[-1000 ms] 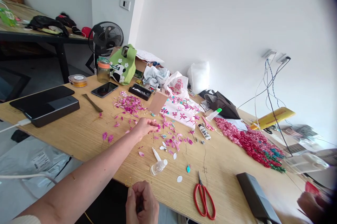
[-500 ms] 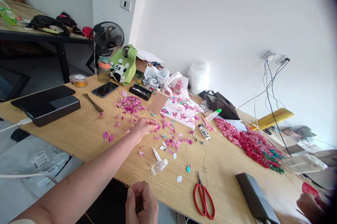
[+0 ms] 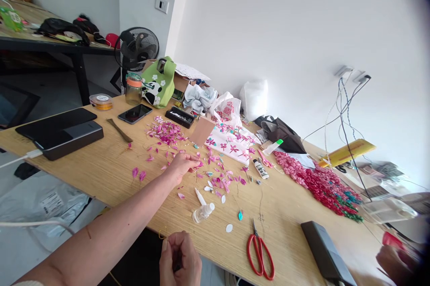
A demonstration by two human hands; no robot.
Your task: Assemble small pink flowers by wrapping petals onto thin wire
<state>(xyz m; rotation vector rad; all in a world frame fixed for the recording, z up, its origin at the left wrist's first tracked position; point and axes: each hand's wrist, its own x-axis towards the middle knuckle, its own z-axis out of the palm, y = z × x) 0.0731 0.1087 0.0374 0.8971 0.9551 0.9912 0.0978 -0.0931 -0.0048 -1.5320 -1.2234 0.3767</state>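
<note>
My left hand [image 3: 182,166] reaches over the table among scattered pink petals [image 3: 221,181], thumb and fingers pinched together. A pink petal [image 3: 200,164] shows at its fingertips. Close to the table's front edge, my right hand [image 3: 181,257] is closed, with a thin golden wire [image 3: 161,233] looping out by the thumb tip. Between the two hands stand a small clear bottle [image 3: 202,213] and a white-tipped tube [image 3: 200,197]. White oval pieces [image 3: 229,228] and a teal leaf-shaped piece [image 3: 240,215] lie to their right.
Red-handled scissors [image 3: 260,254] and a dark power bank [image 3: 327,250] lie front right. A petal heap [image 3: 166,130], phone [image 3: 135,113] and jar [image 3: 133,91] are farther back. Red and pink strung pieces [image 3: 312,178] cover the right side. Another person's hand [image 3: 393,261] holds something red.
My left hand has dipped very slightly at the fingertips among the petals. My right hand stays almost still. The other person's hand has shifted a little left.
</note>
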